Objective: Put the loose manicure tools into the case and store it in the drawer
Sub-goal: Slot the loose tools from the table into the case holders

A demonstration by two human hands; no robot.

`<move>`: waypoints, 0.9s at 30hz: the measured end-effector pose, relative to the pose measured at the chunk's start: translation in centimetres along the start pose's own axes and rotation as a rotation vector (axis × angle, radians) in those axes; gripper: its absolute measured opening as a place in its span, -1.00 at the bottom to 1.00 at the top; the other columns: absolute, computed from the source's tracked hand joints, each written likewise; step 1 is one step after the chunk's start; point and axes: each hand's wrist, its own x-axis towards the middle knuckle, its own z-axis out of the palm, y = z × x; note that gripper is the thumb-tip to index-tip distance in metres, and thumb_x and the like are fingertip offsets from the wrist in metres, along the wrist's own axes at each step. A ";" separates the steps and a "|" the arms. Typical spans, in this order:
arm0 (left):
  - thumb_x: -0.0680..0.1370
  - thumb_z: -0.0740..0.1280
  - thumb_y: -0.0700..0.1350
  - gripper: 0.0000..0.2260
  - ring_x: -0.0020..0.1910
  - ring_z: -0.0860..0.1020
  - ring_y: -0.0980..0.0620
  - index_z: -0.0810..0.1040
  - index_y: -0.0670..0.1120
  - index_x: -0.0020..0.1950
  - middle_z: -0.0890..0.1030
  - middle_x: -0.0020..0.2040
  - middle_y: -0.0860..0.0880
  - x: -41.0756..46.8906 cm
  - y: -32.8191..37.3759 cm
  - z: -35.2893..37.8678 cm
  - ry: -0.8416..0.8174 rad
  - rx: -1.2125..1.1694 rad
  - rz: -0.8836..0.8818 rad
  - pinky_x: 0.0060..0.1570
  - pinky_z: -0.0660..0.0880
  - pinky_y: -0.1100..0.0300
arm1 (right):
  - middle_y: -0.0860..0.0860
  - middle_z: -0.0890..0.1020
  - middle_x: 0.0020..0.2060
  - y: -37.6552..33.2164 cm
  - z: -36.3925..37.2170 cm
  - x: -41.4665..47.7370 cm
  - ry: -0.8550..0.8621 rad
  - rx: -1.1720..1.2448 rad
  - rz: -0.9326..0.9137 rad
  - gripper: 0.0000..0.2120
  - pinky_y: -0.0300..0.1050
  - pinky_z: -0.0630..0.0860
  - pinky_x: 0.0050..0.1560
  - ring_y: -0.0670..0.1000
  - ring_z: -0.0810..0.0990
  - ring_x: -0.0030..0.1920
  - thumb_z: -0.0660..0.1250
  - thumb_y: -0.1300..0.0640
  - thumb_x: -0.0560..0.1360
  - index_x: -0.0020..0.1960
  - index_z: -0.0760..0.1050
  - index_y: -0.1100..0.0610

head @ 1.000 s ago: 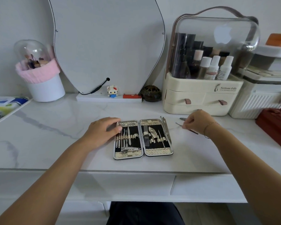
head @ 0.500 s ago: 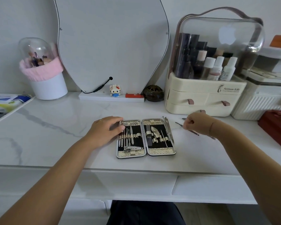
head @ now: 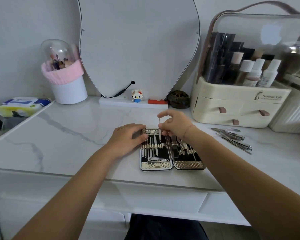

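An open gold-trimmed manicure case [head: 156, 166] lies flat at the middle of the marble tabletop, with several metal tools under its elastic loops. My left hand [head: 128, 139] rests flat on the case's upper left corner. My right hand [head: 175, 124] hovers over the top of the left half and pinches a thin metal tool [head: 159, 130], held upright with its tip pointing down at the loops. A pile of loose manicure tools [head: 233, 137] lies on the table to the right. The cream organizer's drawers [head: 232, 115] are shut.
A cosmetics organizer with a clear dome [head: 249, 49] stands at the back right. A curved mirror [head: 139, 45], a small figure [head: 136, 95] and a dark round holder [head: 179, 99] line the back. A pink-rimmed brush holder [head: 66, 80] and wipes [head: 21, 106] are at left.
My right hand left the pile of loose tools on the right and came over the case with one thin tool. My left hand stayed on the case.
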 end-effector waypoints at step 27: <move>0.56 0.20 0.16 -0.62 0.26 0.42 0.04 0.45 0.06 0.32 0.54 0.20 0.09 0.1 -0.1 0.0 -0.013 0.006 0.006 0.33 0.23 -0.08 | -0.05 0.36 -0.54 0.5 -0.4 -1.2 -0.100 -0.543 -0.166 -0.65 -0.21 0.23 -0.39 -0.10 0.30 -0.49 0.21 0.00 0.56 -0.34 0.53 0.10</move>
